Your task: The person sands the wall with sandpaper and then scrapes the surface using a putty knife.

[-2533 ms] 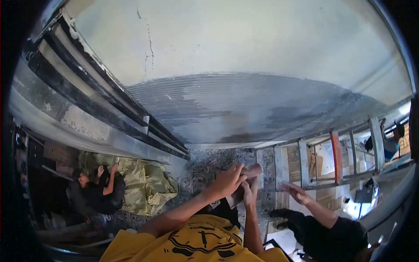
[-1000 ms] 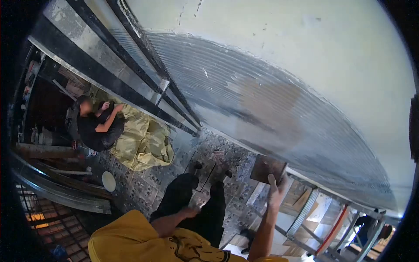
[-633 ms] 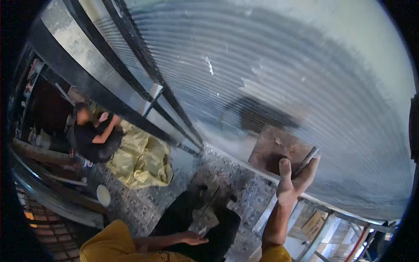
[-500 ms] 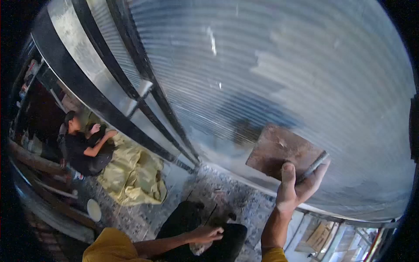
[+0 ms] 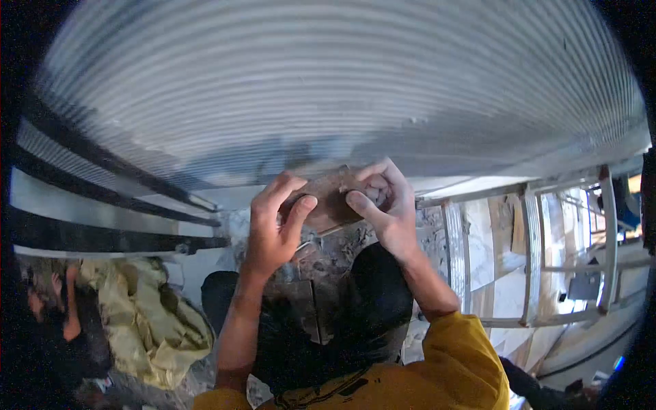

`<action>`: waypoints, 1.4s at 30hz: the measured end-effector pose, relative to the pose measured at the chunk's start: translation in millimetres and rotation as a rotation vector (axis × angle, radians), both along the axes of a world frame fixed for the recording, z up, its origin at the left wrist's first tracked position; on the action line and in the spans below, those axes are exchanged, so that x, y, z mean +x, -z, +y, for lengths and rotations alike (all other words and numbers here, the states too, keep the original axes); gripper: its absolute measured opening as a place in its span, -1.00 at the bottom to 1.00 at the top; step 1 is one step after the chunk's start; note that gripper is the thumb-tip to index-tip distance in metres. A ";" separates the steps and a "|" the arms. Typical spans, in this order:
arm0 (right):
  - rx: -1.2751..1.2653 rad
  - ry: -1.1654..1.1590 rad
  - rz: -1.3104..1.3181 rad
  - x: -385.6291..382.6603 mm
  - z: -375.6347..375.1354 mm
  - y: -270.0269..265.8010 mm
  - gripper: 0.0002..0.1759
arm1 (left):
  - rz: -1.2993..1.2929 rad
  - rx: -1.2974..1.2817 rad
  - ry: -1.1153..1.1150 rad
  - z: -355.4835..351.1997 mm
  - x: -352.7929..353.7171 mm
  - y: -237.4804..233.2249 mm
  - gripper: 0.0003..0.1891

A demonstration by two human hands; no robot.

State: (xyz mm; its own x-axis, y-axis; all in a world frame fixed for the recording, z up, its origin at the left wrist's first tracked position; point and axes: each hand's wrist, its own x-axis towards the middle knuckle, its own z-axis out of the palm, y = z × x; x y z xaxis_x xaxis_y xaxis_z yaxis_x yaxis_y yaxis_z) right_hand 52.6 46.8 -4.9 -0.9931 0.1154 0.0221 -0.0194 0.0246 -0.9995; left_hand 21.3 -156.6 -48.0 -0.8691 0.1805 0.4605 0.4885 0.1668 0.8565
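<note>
Between my hands, in front of the wall, is a flat brown square plate (image 5: 329, 203) with a worn, dusty surface. My left hand (image 5: 275, 222) grips its left side, thumb on the near face and fingers curled round the edge. At the right side, my right hand (image 5: 389, 215) pinches it between thumb and bent fingers, which look whitened by dust. Pale patches smear the grey, striped-looking wall (image 5: 328, 89) just beyond the plate. I cannot make out the plate's far side.
A metal ladder (image 5: 529, 253) lies or leans at the right. Dark bars (image 5: 116, 236) run along the left. A crumpled yellowish sheet (image 5: 147, 321) lies on the littered floor, beside a person in dark clothes (image 5: 61, 328).
My view has swung right and down. My left hand has risen from near my knees to grip the plate, which my right hand alone held against the wall. The plate has come away and lower.
</note>
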 end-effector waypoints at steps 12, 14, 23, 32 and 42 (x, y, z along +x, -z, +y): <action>0.100 0.099 0.058 20.1 48.3 9.8 -0.31 | 0.256 -0.051 -0.139 57.5 -8.4 -29.6 -0.73; 0.109 0.378 0.084 27.3 61.4 33.2 -0.27 | 0.401 -0.178 -0.176 66.6 -21.4 -30.8 -0.69; -0.073 0.365 0.142 40.7 90.1 35.8 -0.48 | 0.849 -0.685 -0.380 111.7 -53.2 -11.0 -0.47; -0.160 0.350 0.144 25.5 100.5 47.1 -0.54 | 0.813 -0.586 -0.414 114.7 -57.6 -9.4 -0.64; -0.252 0.426 0.183 21.3 100.4 36.7 -0.53 | 0.960 -0.477 -0.545 132.3 -67.8 -2.2 -0.69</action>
